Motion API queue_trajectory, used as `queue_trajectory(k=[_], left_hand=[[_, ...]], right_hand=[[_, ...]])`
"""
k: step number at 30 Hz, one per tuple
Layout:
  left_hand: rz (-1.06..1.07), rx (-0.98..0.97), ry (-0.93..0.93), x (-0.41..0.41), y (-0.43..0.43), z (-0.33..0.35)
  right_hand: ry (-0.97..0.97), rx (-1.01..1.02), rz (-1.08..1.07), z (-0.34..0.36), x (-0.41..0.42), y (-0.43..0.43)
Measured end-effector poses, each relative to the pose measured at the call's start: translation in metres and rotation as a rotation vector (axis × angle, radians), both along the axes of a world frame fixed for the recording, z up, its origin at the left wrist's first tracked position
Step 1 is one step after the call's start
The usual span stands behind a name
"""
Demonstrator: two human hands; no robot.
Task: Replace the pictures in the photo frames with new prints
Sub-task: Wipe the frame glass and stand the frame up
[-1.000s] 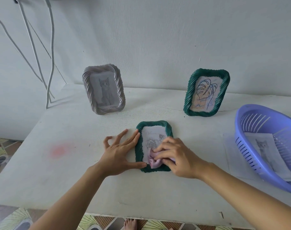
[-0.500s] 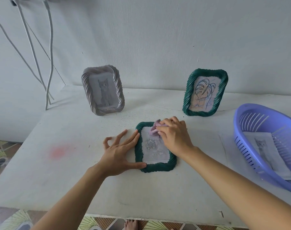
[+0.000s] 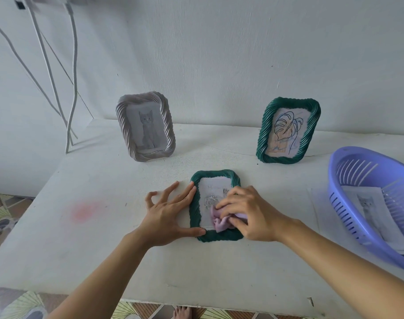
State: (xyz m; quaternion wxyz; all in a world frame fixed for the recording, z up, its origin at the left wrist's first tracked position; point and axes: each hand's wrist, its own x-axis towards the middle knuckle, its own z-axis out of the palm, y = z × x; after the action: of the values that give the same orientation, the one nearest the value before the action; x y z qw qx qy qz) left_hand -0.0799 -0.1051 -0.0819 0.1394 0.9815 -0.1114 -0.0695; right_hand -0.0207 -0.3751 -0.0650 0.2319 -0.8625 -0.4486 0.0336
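Table (image 3: 93, 238); frame (image 3: 211, 192), cloth (image 3: 219, 223) under right hand (image 3: 249, 212)

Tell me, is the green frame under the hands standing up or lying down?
Lying down. The green frame lies flat, face up, on the table, while the grey frame behind stands upright.

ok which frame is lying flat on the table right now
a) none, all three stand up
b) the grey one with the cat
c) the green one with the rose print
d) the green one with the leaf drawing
c: the rose-print frame lies flat on the table, braced by the left hand, while the right hand holds a pink cloth on it; the grey cat frame and the leaf frame stand upright behind.
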Motion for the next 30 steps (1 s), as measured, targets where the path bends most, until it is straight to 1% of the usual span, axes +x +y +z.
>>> queue_trajectory(k=[5, 9, 11, 13, 18, 20, 22, 30], left_hand=[[-0.004, -0.006, 0.010, -0.001, 0.000, 0.000], [-0.007, -0.005, 0.011, 0.000, 0.000, 0.001], [-0.010, 0.002, 0.016, 0.000, -0.001, 0.002], [-0.010, 0.008, 0.015, 0.000, 0.000, 0.001], [-0.005, -0.002, 0.007, -0.001, -0.002, 0.003], [-0.001, 0.008, 0.014, -0.001, -0.003, 0.004], [-0.001, 0.017, 0.019, -0.002, -0.003, 0.004], [0.000, 0.008, 0.017, -0.001, -0.002, 0.003]], right_hand=[[-0.137, -0.020, -0.067, 0.005, 0.012, -0.014], [-0.263, -0.007, -0.223, 0.002, 0.031, -0.009], [-0.283, -0.031, -0.300, -0.001, 0.040, 0.001], [-0.276, -0.031, -0.334, -0.005, 0.046, 0.014], [-0.248, -0.039, -0.280, -0.010, 0.044, 0.054], [-0.251, -0.031, -0.300, -0.011, 0.043, 0.064], [-0.232, -0.014, -0.312, -0.011, 0.041, 0.066], [-0.136, 0.011, -0.158, -0.010, 0.009, 0.053]])
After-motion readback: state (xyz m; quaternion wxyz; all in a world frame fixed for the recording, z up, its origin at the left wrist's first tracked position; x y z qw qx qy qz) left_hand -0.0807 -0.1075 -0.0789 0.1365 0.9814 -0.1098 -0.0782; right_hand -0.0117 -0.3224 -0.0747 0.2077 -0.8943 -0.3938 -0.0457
